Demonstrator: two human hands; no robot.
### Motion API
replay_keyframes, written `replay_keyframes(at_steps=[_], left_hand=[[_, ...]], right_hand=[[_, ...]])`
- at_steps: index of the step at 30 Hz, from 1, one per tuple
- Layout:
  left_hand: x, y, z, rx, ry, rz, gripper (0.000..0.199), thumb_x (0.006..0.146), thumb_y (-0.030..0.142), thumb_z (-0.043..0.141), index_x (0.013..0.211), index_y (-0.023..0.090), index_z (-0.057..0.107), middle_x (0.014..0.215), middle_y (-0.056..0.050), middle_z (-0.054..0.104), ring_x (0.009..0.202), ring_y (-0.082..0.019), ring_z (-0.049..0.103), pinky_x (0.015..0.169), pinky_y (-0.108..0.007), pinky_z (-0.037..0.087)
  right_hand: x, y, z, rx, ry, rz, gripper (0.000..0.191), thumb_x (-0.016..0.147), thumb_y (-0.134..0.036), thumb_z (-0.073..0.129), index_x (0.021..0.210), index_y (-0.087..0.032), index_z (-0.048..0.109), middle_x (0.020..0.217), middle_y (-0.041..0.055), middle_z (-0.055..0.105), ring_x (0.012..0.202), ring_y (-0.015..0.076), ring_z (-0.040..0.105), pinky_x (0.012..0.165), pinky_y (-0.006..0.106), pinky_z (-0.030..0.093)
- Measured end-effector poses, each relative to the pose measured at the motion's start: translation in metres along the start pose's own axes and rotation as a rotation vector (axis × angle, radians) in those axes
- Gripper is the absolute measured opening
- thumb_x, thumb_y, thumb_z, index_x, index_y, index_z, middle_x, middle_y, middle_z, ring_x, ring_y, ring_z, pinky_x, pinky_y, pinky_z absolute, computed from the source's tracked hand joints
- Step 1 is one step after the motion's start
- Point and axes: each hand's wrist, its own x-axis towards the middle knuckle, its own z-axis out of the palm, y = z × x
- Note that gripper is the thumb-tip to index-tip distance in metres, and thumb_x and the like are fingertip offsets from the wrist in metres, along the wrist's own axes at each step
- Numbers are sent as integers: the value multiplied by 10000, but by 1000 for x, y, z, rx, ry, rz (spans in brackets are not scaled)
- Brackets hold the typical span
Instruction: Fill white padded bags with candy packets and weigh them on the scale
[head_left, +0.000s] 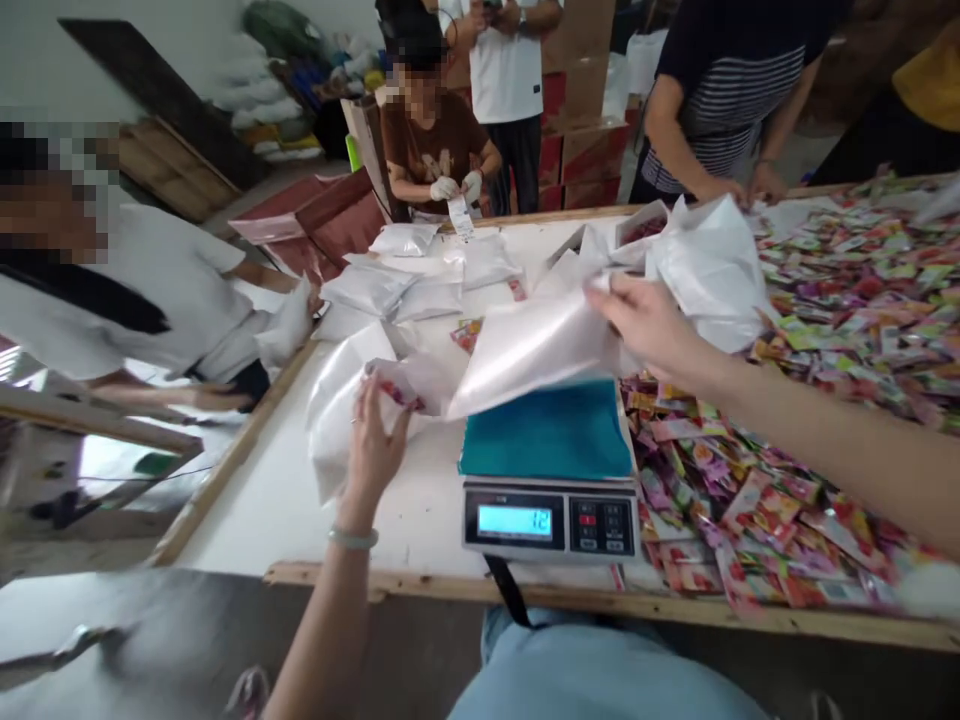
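Note:
My left hand [375,440], with a bracelet at the wrist, pinches the edge of a white bag [337,410]; colourful packets show inside its mouth. My right hand [649,320] grips the upper corner of a white bag [532,345], which stretches over the back of the scale toward the left hand. Whether these are two bags or one is hard to tell where they overlap. The digital scale [551,520] has a teal plate [547,435] and a lit display that seems to read 12.
Small colourful packets [772,480] are heaped along the right side of the table [270,500]. Filled white bags [367,285] lie at the back left, and another white bag [712,270] stands behind my right hand. Several people are around the table; one wears white gloves.

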Motion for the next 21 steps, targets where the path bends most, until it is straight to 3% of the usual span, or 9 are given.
replay_keyframes(at_steps=[2, 3, 5, 7, 9, 12, 16, 21], left_hand=[[4, 56, -2, -81, -92, 104, 575, 1093, 350, 454, 1636, 210, 322, 1656, -183, 426, 1582, -332, 368, 1280, -586, 372], [7, 80, -3, -108, -124, 145, 541, 1098, 327, 423, 1621, 213, 348, 1651, -187, 424, 1588, -325, 357, 1283, -585, 363], [15, 116, -5, -158, -188, 208, 527, 1100, 291, 388, 1621, 225, 343, 1657, -178, 409, 1599, -305, 336, 1295, -554, 352], [24, 135, -4, -191, -205, 243, 534, 1102, 277, 373, 1632, 245, 312, 1667, -162, 396, 1606, -286, 319, 1308, -530, 331], [30, 143, -1, -215, -204, 256, 532, 1109, 285, 365, 1636, 262, 291, 1668, -151, 391, 1608, -269, 317, 1314, -511, 322], [36, 148, 7, -223, -232, 264, 521, 1121, 335, 354, 1633, 269, 288, 1673, -151, 380, 1614, -263, 306, 1316, -512, 313], [41, 150, 10, -180, -291, 271, 564, 1115, 449, 379, 1635, 246, 299, 1701, -174, 328, 1635, -301, 247, 1319, -560, 279], [39, 143, 5, -141, -319, 231, 593, 1109, 488, 378, 1652, 266, 291, 1715, -166, 307, 1654, -318, 183, 1315, -594, 265]], right_hand=[[-47, 21, -2, -55, -213, 114, 788, 839, -961, 399, 596, -213, 362, 575, 11, 387, 575, 128, 401, 561, 289, 384], [-68, 29, -10, -98, -245, 150, 784, 785, -972, 471, 585, -214, 432, 571, 16, 448, 562, 133, 425, 554, 303, 391], [-102, 45, -34, -135, -237, 213, 716, 717, -947, 579, 695, -234, 643, 684, 40, 637, 615, 170, 555, 606, 340, 468], [-123, 61, -61, -99, -131, 307, 686, 678, -896, 654, 911, -261, 764, 882, 74, 750, 746, 226, 670, 707, 389, 543], [-133, 78, -78, -71, -21, 405, 656, 640, -825, 719, 988, -272, 788, 974, 97, 772, 841, 260, 709, 814, 441, 576], [-131, 97, -80, -4, 34, 458, 586, 572, -699, 796, 970, -269, 802, 1036, 106, 773, 933, 273, 723, 982, 492, 569], [-107, 107, -59, 142, -117, 352, 567, 602, -609, 802, 1023, -230, 801, 1146, 120, 753, 1053, 251, 714, 1129, 480, 517], [-82, 119, -41, 107, -282, 242, 615, 692, -588, 753, 1146, -173, 741, 1209, 160, 714, 1079, 256, 690, 1109, 487, 528]])
